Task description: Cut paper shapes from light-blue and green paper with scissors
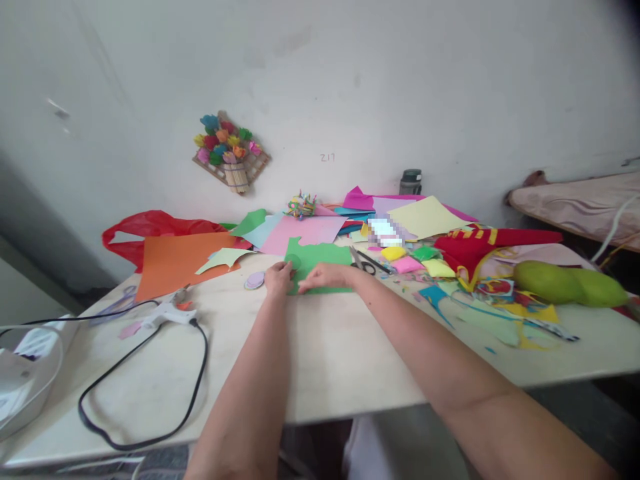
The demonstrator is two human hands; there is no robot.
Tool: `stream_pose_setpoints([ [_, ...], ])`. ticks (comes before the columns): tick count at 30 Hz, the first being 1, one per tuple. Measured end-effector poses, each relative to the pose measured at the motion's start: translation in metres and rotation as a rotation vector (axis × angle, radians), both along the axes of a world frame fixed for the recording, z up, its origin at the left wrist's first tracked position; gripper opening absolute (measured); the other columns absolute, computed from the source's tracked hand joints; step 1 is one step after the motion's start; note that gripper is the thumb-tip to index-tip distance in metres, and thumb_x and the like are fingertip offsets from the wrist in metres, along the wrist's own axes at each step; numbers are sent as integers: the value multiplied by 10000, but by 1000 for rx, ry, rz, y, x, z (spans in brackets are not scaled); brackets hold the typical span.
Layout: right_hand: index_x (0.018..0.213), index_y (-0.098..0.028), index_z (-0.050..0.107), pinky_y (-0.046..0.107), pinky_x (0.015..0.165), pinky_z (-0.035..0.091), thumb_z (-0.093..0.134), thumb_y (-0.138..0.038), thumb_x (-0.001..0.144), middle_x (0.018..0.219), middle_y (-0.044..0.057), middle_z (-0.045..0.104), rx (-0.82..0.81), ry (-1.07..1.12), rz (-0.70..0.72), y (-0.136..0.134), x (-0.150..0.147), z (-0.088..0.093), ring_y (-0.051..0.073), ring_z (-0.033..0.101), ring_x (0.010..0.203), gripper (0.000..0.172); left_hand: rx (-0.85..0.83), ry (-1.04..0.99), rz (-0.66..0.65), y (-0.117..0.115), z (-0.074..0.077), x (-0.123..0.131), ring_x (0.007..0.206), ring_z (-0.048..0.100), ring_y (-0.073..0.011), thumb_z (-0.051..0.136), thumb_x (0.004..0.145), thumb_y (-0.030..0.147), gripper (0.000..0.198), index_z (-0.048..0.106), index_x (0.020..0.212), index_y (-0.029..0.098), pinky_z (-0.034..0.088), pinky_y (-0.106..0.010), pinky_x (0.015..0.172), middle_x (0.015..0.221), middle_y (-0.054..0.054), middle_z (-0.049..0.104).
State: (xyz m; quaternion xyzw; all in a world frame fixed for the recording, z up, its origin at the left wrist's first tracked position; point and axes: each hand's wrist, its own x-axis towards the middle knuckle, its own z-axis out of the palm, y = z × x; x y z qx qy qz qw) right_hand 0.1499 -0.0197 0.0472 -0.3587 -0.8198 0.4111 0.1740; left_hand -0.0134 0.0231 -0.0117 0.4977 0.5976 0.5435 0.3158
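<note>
A green paper sheet (325, 257) with a cut, uneven top edge lies flat on the table. At its left edge my left hand (279, 277) is closed, fingertips pressed together by a small green disc (294, 262). My right hand (320, 277) rests over the lower part of the sheet, its fingers bent and closed; anything under its fingertips is too small to tell. Black-handled scissors (365, 265) and a dark pen (375, 261) lie just right of the sheet. To the left of my left hand sit stacked pale paper circles (255, 280).
A white glue gun (170, 311) with its black cable and a power strip (37, 353) occupy the left side. Orange paper (175, 260) lies behind them. Coloured packets (407, 265), paper scraps, green fruits (547, 283) and a blue-handled tool (555, 328) are at right.
</note>
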Motion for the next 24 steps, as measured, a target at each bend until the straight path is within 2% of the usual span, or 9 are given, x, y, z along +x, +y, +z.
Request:
stream_pose_setpoints([
  [2,826,-110,661,237,609,493,477,-426,828,708,73,691,-58,252,-127,0,1,2,126,636,595,366,-16,-10,-7,0,0,0,551,579,-161,615,604,444,305,625,660,143,391,-231,488,508,-23,584],
  [4,804,-98,633,195,465,448,505,-374,829,570,43,649,-42,377,-316,5,3,0,88,562,422,305,-29,-2,-14,-1,0,1,538,565,-152,618,594,462,325,622,663,144,377,-228,476,509,-16,576],
  [8,776,-110,591,146,353,377,582,-236,786,653,33,650,-107,399,-560,17,4,-16,59,543,407,127,-17,-57,-58,-6,4,2,511,523,-132,653,535,501,377,598,639,144,361,-227,471,504,-6,549],
  [12,919,-127,559,175,362,427,598,-227,773,827,52,648,-237,591,-633,23,-2,-31,81,589,482,181,41,-200,-207,-15,9,6,460,445,-80,696,502,471,383,579,674,150,355,-213,489,505,33,498],
  [14,888,-132,548,179,363,437,609,-211,763,793,35,639,-291,657,-629,23,-6,-33,89,598,497,160,31,-186,-269,-18,12,8,425,389,-64,697,500,470,374,571,655,154,314,-207,459,480,47,462],
  [17,713,-137,513,149,340,404,605,-144,759,577,-23,572,-292,686,-669,22,-9,-33,79,578,457,103,-14,-72,-305,-21,16,9,405,350,-70,668,517,512,382,577,629,158,261,-215,438,453,43,440],
  [19,629,-144,471,131,326,375,588,-120,769,467,-51,501,-270,673,-699,22,-11,-34,71,559,421,184,-17,79,-233,-22,20,6,454,418,-108,615,572,542,377,593,621,169,296,-233,473,464,16,473],
  [21,610,-146,459,124,320,355,565,-118,785,434,-59,479,-255,646,-698,23,-12,-37,66,550,401,207,4,295,-59,-24,24,2,634,533,-189,569,630,532,340,600,591,195,359,-266,568,537,-35,556],
  [24,621,-144,472,122,322,334,529,-122,807,440,-58,482,-235,602,-673,25,-14,-42,58,544,392,196,-34,583,146,-28,30,-3,984,495,-320,577,643,463,267,591,566,208,370,-364,739,689,-124,627],
])
